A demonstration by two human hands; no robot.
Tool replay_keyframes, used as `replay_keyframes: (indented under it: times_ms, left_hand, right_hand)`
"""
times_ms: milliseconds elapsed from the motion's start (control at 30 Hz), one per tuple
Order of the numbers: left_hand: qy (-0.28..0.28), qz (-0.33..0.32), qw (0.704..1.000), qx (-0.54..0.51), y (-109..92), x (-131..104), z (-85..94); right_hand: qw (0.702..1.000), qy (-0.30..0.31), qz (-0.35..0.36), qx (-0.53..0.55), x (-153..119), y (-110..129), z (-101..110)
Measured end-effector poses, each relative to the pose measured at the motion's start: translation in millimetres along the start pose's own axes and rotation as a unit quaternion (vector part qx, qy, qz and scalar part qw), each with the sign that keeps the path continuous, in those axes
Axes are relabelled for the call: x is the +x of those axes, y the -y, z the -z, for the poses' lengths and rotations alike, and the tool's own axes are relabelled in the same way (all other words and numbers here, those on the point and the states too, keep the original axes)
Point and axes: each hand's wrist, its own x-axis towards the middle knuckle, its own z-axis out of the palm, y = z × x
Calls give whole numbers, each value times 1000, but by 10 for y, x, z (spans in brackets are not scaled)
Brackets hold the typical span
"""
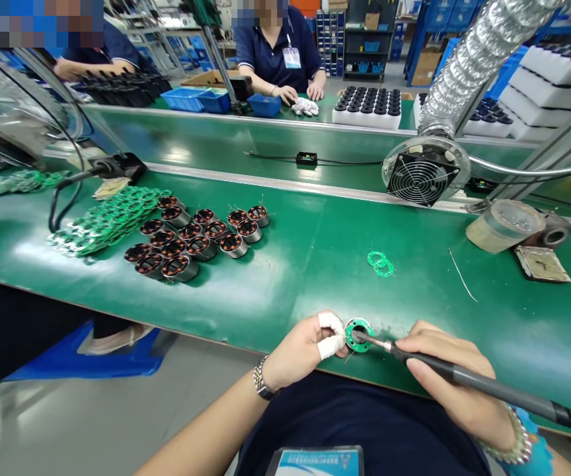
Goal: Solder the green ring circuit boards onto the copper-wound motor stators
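Observation:
Near the front edge of the bench, my left hand (pixel 304 344), with white tape on its thumb and a finger, grips a motor stator topped by a green ring-shaped circuit board (pixel 352 345). The stator's body is mostly hidden under the board and fingers; a thin wire pokes out below. My right hand (pixel 454 367) is wrapped round the dark handle of a soldering iron (pixel 518 398). The iron's metal tip reaches over the ring from the right; whether it touches the board I cannot tell. Two loose green ring boards (pixel 380 263) lie overlapping farther back.
Several copper-wound stators (pixel 201 246) stand left of centre, beside stacked green ring boards (pixel 112 221). A fume fan (pixel 420 177) hangs at the back. To the right are solder wire (pixel 461 274), a tub (pixel 503 226) and a sponge tray (pixel 543 264). A co-worker (pixel 280 53) sits opposite.

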Motion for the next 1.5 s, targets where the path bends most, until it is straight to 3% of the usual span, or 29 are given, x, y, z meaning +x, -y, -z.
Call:
replay_keyframes:
  times_ms: [267, 600, 833, 900, 1000, 1067, 1133, 1267, 1333, 1400, 1500]
  left_hand:
    - [1, -2, 1000, 12, -6, -4, 5]
    - [-10, 11, 1000, 17, -45, 2, -16]
    - [-14, 12, 1000, 8, -49, 6, -26]
    - [-13, 12, 1000, 5, -57, 12, -35]
    - [-14, 1, 1000, -1, -46, 8, -33]
    - [-25, 2, 1000, -7, -12, -22, -10]
    - [-53, 0, 999, 12, 36, -74, 28]
    - [-90, -62, 975, 194, 107, -175, 68]
    - [-93, -84, 964, 234, 106, -178, 35]
    - [-99, -71, 977, 176, 83, -143, -29]
    - [-93, -3, 995, 31, 29, -60, -127]
  right_hand:
    - [999, 22, -24, 1, 29, -6, -34]
    - [999, 40, -3, 0, 64, 27, -16]
    - [999, -5, 2, -54, 72, -36, -5]
    - [997, 40, 31, -61, 139, -86, -43]
    - [984, 156, 63, -54, 263, -165, -113]
    - [980, 183, 62, -54, 311, -208, -150]
    - [983, 162, 54, -65, 304, -240, -178]
    - [992, 85, 35, -90, 164, -275, -252]
    - [993, 52, 28, -101, 80, -280, -309]
    - [994, 26, 26, -108, 20, -277, -365]
    - [994, 5, 31, -106, -7, -258, -412]
